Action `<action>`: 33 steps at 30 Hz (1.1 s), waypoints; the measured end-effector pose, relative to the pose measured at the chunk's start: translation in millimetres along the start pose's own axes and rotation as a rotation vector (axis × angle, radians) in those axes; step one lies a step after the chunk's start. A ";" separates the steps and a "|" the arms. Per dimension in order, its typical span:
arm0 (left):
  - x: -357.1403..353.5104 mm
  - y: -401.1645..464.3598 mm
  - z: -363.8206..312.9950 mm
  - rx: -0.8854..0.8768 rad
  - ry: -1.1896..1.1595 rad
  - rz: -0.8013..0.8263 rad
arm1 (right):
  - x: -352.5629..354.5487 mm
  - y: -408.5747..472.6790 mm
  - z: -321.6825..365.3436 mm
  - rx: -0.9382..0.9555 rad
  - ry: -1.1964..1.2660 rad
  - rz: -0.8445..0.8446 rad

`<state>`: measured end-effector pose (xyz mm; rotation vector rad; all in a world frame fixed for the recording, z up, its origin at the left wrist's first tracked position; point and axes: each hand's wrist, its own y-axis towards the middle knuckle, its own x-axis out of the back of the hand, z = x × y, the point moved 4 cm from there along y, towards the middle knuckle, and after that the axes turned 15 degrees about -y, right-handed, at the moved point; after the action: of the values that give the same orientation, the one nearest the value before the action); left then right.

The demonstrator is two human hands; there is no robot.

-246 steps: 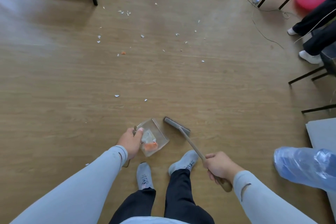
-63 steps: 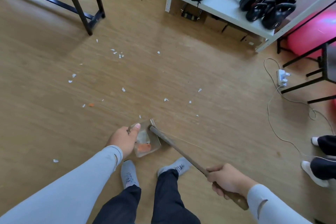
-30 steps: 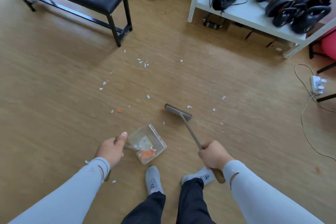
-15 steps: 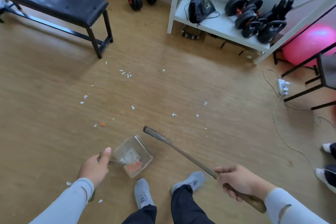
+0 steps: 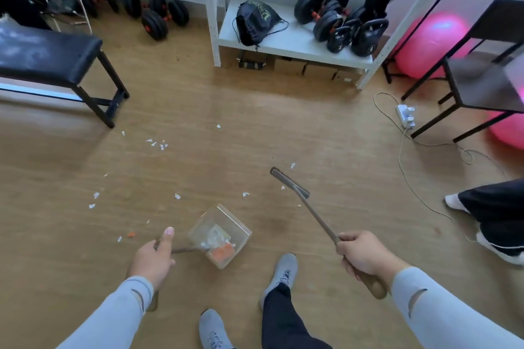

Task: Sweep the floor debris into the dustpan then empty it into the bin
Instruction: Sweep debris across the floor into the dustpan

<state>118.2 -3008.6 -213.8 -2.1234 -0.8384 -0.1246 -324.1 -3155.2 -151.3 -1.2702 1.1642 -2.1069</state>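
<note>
My left hand [image 5: 153, 259] grips the thin handle of a clear plastic dustpan [image 5: 224, 231] that rests low over the wooden floor and holds white scraps and an orange piece. My right hand [image 5: 365, 256] grips the wooden handle of a small broom; the broom head [image 5: 289, 183] is out to the front right of the pan, apart from it. White paper scraps [image 5: 157, 143] lie scattered ahead and to the left, some [image 5: 245, 194] between pan and broom. A small orange bit [image 5: 131, 234] lies left of the pan. No bin is in view.
A black bench [image 5: 48, 56] stands at the left. A white shelf [image 5: 295, 39] with a black bag and dumbbells is ahead. A power strip [image 5: 406, 115] with a trailing cable lies at the right near pink balls and black table legs. Another person's legs [image 5: 493, 215] stand at right.
The broom head has swung out from beside the pan to the front right, near scraps there. The dustpan stays by my left foot. My view has tilted up toward the shelf.
</note>
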 end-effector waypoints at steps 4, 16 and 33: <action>-38.0 14.9 -18.3 0.020 -0.004 -0.032 | 19.7 36.3 24.3 0.038 0.000 0.056; -75.1 29.9 -24.8 0.046 0.086 -0.191 | -28.3 88.1 98.3 0.104 -0.412 0.294; -87.1 3.9 -53.2 -0.002 0.140 -0.058 | 98.9 82.3 37.2 0.059 0.065 0.138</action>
<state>63.6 -3094.9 -213.1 -2.0667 -0.8174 -0.3006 -346.4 -3287.0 -159.2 -1.0710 1.1728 -2.0792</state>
